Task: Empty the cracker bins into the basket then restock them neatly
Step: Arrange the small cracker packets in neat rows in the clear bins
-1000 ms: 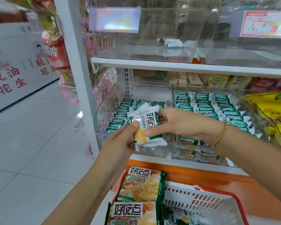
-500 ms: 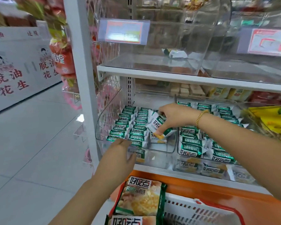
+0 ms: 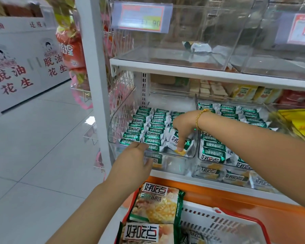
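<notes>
Two clear cracker bins stand on the middle shelf. The left bin [image 3: 169,154] holds neat rows of small green-and-white cracker packs [image 3: 148,126]. My right hand [image 3: 182,128] reaches into it and presses a cracker pack [image 3: 187,146] down at the front right corner, fingers curled on it. My left hand [image 3: 136,160] rests on the left bin's front rim. The right bin [image 3: 198,154] is filled with the same packs [image 3: 213,154]. A red-and-white basket [image 3: 224,224] below holds large cracker bags [image 3: 157,205].
The upper shelf carries clear bins [image 3: 165,55], one with a single pack [image 3: 197,46]. A white shelf post [image 3: 95,85] stands left. Yellow snack bags [image 3: 299,124] lie right. An orange ledge [image 3: 236,196] runs under the bins. Tiled floor [image 3: 33,155] opens leftward.
My right hand carried the pack from in front of the bin down into the left bin's front corner. My left hand let go of it and dropped to the bin's rim.
</notes>
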Demonstrator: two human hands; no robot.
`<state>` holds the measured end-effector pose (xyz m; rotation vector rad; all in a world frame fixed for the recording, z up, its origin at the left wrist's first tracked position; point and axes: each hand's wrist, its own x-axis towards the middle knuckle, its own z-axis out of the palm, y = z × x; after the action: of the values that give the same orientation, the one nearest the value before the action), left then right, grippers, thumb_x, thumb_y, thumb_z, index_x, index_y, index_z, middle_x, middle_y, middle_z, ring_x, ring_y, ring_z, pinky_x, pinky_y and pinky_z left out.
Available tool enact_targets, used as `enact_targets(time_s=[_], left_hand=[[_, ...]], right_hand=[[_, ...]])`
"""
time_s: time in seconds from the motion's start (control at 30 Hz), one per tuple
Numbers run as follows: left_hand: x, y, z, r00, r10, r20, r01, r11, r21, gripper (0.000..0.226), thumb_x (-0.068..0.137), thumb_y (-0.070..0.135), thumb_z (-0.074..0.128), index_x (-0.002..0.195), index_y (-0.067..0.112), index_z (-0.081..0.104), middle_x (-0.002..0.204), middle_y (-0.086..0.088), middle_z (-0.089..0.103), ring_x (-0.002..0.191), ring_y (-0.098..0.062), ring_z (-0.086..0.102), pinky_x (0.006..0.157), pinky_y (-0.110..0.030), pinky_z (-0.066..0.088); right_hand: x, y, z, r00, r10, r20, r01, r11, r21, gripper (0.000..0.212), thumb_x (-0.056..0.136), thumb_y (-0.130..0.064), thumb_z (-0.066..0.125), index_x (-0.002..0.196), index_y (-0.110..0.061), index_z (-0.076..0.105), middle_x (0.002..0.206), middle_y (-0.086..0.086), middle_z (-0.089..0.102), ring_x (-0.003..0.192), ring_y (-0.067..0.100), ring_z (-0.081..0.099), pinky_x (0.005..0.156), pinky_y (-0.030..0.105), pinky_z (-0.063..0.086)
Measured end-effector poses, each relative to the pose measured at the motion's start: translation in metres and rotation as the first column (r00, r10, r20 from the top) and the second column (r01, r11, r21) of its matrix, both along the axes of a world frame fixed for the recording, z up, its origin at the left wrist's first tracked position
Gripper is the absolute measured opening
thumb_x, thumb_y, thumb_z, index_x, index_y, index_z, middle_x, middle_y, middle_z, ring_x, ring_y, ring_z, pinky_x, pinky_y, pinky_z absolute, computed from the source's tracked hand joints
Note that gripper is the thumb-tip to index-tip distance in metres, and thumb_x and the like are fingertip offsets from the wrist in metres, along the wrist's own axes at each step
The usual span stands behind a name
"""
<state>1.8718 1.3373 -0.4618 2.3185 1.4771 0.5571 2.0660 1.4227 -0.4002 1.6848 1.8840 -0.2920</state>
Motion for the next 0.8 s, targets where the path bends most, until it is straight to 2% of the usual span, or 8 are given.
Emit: enact_targets(time_s=[0.17, 0.3, 0.37, 0.43, 0.47, 0.57, 0.67, 0.8], left_hand=[[-0.002, 0.0, -0.001, 1.0, -0.021, -0.006, 0.021, 1.0, 0.003, 0.046, 0.095, 0.027, 0.05, 0.139, 0.019, 0.044, 0.14, 0.001, 0.044, 0.114, -0.017, 0.054, 0.09, -0.025, 0.042], [-0.002, 0.001, -0.002, 1.0, -0.022, 0.009, 0.022, 1.0, -0.005, 0.044, 0.095, 0.026, 0.05, 0.138, 0.018, 0.046, 0.14, -0.001, 0.045, 0.115, -0.018, 0.053, 0.091, -0.026, 0.043], [-0.002, 0.001, -0.002, 1.0, -0.022, 0.016, 0.022, 1.0, -0.001, 0.044, 0.095, 0.025, 0.05, 0.138, 0.017, 0.046, 0.138, -0.001, 0.046, 0.115, -0.018, 0.053, 0.091, -0.027, 0.043], [-0.003, 0.0, -0.002, 1.0, -0.024, 0.019, 0.024, 1.0, 0.005, 0.044, 0.095, 0.025, 0.05, 0.138, 0.017, 0.046, 0.139, -0.001, 0.046, 0.115, -0.018, 0.054, 0.091, -0.026, 0.043], [-0.003, 0.0, -0.002, 0.999, -0.027, 0.019, 0.027, 1.0, 0.005, 0.045, 0.095, 0.025, 0.05, 0.138, 0.017, 0.046, 0.139, -0.001, 0.046, 0.115, -0.018, 0.053, 0.092, -0.026, 0.042], [-0.004, 0.001, -0.003, 0.999, -0.032, 0.015, 0.032, 0.999, 0.01, 0.044, 0.095, 0.025, 0.05, 0.138, 0.017, 0.046, 0.139, -0.001, 0.047, 0.116, -0.018, 0.053, 0.092, -0.025, 0.042], [-0.004, 0.002, -0.004, 0.999, -0.03, 0.029, 0.03, 1.0, 0.01, 0.044, 0.094, 0.023, 0.051, 0.137, 0.016, 0.047, 0.138, -0.002, 0.047, 0.114, -0.018, 0.053, 0.09, -0.025, 0.043], [-0.001, -0.001, -0.001, 0.998, -0.057, 0.025, 0.056, 0.998, 0.025, 0.042, 0.094, 0.022, 0.051, 0.136, 0.017, 0.049, 0.137, -0.001, 0.049, 0.115, -0.017, 0.054, 0.092, -0.025, 0.042]], right_hand=[[0.004, 0.004, 0.02, 0.996, -0.077, -0.038, 0.075, 0.996, -0.057, 0.083, 0.066, -0.059, 0.078, 0.125, -0.006, 0.056, 0.119, 0.006, 0.058, 0.096, 0.023, 0.054, 0.086, 0.033, 0.049], [-0.007, 0.009, 0.022, 0.988, -0.135, 0.075, 0.145, 0.977, -0.154, 0.048, 0.071, -0.057, 0.076, 0.078, -0.014, 0.055, 0.078, 0.001, 0.048, 0.068, 0.018, 0.046, 0.073, 0.029, 0.042], [-0.018, 0.009, 0.015, 0.978, -0.142, 0.152, 0.167, 0.971, -0.171, 0.047, 0.075, -0.056, 0.073, 0.093, -0.014, 0.06, 0.093, 0.007, 0.058, 0.08, 0.02, 0.055, 0.082, 0.031, 0.043], [-0.025, 0.007, 0.005, 0.971, -0.128, 0.203, 0.158, 0.978, -0.139, 0.075, 0.077, -0.055, 0.071, 0.132, -0.008, 0.052, 0.135, 0.01, 0.053, 0.109, 0.026, 0.056, 0.094, 0.033, 0.045], [-0.028, 0.005, 0.002, 0.971, -0.124, 0.204, 0.146, 0.985, -0.097, 0.083, 0.076, -0.056, 0.071, 0.138, -0.007, 0.047, 0.141, 0.009, 0.05, 0.113, 0.027, 0.055, 0.095, 0.034, 0.045], [-0.025, -0.003, -0.009, 0.983, -0.025, 0.185, 0.023, 1.0, 0.013, 0.079, 0.073, -0.059, 0.072, 0.128, -0.004, 0.056, 0.12, 0.006, 0.059, 0.102, 0.026, 0.058, 0.083, 0.034, 0.049], [-0.02, -0.013, -0.016, 0.959, 0.055, 0.277, -0.082, 0.993, 0.084, 0.05, 0.078, -0.053, 0.071, 0.086, -0.006, 0.061, 0.078, -0.003, 0.055, 0.067, 0.016, 0.052, 0.07, 0.031, 0.05], [0.0, -0.023, -0.011, 0.996, 0.066, 0.06, -0.081, 0.95, 0.303, 0.052, 0.075, -0.052, 0.075, 0.102, -0.009, 0.063, 0.09, 0.002, 0.063, 0.083, 0.021, 0.06, 0.069, 0.03, 0.049]])
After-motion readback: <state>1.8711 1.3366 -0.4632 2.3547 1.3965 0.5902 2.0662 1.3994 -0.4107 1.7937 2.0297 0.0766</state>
